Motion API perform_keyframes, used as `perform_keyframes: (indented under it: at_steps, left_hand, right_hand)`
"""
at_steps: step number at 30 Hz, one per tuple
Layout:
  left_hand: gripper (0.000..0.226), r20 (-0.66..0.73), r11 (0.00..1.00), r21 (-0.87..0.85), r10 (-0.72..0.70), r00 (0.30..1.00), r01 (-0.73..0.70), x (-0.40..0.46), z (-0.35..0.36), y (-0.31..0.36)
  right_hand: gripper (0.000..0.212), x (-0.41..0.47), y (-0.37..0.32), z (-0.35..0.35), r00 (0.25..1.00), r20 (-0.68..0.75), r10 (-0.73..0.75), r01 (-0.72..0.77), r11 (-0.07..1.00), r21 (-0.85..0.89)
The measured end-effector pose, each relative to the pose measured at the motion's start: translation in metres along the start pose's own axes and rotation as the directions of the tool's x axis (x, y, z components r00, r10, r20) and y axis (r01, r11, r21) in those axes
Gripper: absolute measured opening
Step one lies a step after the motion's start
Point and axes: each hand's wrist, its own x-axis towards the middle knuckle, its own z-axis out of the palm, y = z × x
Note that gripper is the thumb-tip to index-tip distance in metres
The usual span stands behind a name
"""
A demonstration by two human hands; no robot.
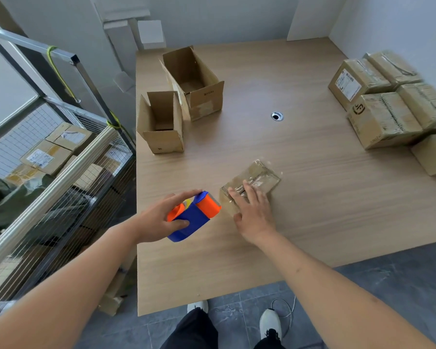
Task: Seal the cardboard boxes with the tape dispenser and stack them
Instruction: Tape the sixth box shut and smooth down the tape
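A small taped cardboard box (pixel 259 173) lies on the wooden table (pixel 312 202) near its front. My right hand (pixel 252 212) rests flat on the box's near end with straight fingers. Just left of it, my left hand (pixel 159 217) grips a blue and orange tape dispenser (pixel 196 215), whose orange front end sits close to the box's near left corner. Two open, unsealed cardboard boxes stand at the table's left side: a smaller one (pixel 161 122) and a larger one (pixel 194 81) behind it.
Several sealed, taped boxes (pixel 388 102) are grouped at the table's right edge. A cable hole (pixel 277 116) sits mid-table. A wire cage cart (pixel 48 152) holding parcels stands to the left of the table. My feet are at the table's front edge.
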Motion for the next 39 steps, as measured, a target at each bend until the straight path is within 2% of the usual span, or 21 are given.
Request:
perform_keyframes:
  at_steps: [2, 5, 9, 11, 20, 22, 24, 25, 27, 29, 33, 39]
  left_hand:
    - [0.079, 0.020, 1.000, -0.005, 0.003, 1.000, -0.003, 0.001, -0.003, -0.004]
    - [0.080, 0.057, 1.000, -0.014, 0.002, 0.998, -0.001, 0.001, -0.005, -0.004]
    - [0.081, 0.079, 1.000, -0.010, 0.019, 0.997, -0.018, 0.002, -0.005, -0.005]
    - [0.081, 0.082, 1.000, -0.006, 0.027, 0.996, -0.027, 0.002, -0.005, -0.007]
    - [0.082, 0.080, 0.997, 0.051, 0.047, 0.996, -0.051, -0.010, -0.003, -0.010]
    - [0.083, 0.070, 0.995, 0.069, 0.062, 0.996, -0.067, -0.013, -0.001, -0.008]
    - [0.083, 0.059, 0.995, 0.069, 0.074, 0.996, -0.078, -0.014, 0.000, -0.004]
    - [0.083, 0.056, 0.994, 0.069, 0.077, 0.995, -0.081, -0.015, 0.001, -0.002]
    - [0.083, 0.051, 0.993, 0.069, 0.089, 0.995, -0.093, -0.015, 0.004, 0.004]
    - [0.083, 0.052, 0.992, 0.069, 0.098, 0.994, -0.102, -0.016, 0.007, 0.008]
    - [0.083, 0.061, 0.989, 0.087, 0.114, 0.992, -0.119, -0.018, 0.012, 0.015]
    - [0.079, 0.076, 0.986, 0.110, 0.115, 0.990, -0.123, -0.018, 0.024, 0.026]
  right_hand:
    - [0.075, 0.001, 0.010, -0.001, 0.995, 0.012, -0.099, 0.096, 0.986, 0.133]
    - [0.071, -0.001, 0.021, -0.006, 0.983, 0.039, -0.179, 0.162, 0.950, 0.266]
    - [0.035, -0.002, 0.020, -0.006, 0.987, -0.001, -0.162, 0.149, 0.905, 0.398]
    - [0.026, 0.002, 0.020, -0.004, 0.988, -0.034, -0.148, 0.149, 0.903, 0.403]
    - [0.023, 0.000, 0.015, 0.005, 0.981, -0.115, -0.156, 0.187, 0.915, 0.358]
    - [0.019, -0.003, 0.010, 0.001, 0.957, -0.240, -0.163, 0.241, 0.907, 0.346]
    - [0.019, -0.009, 0.001, -0.008, 0.933, -0.329, -0.145, 0.291, 0.843, 0.453]
    - [0.020, -0.013, -0.005, -0.016, 0.951, -0.283, -0.127, 0.272, 0.777, 0.567]
    - [0.026, -0.019, -0.016, -0.029, 0.987, -0.093, -0.132, 0.156, 0.628, 0.763]
    - [0.029, -0.024, -0.021, -0.035, 0.989, -0.008, -0.147, 0.088, 0.546, 0.833]
    - [0.012, -0.029, -0.020, -0.037, 0.993, -0.023, -0.113, 0.083, 0.565, 0.821]
    - [0.006, -0.039, -0.013, -0.033, 0.995, -0.102, -0.005, 0.083, 0.625, 0.776]
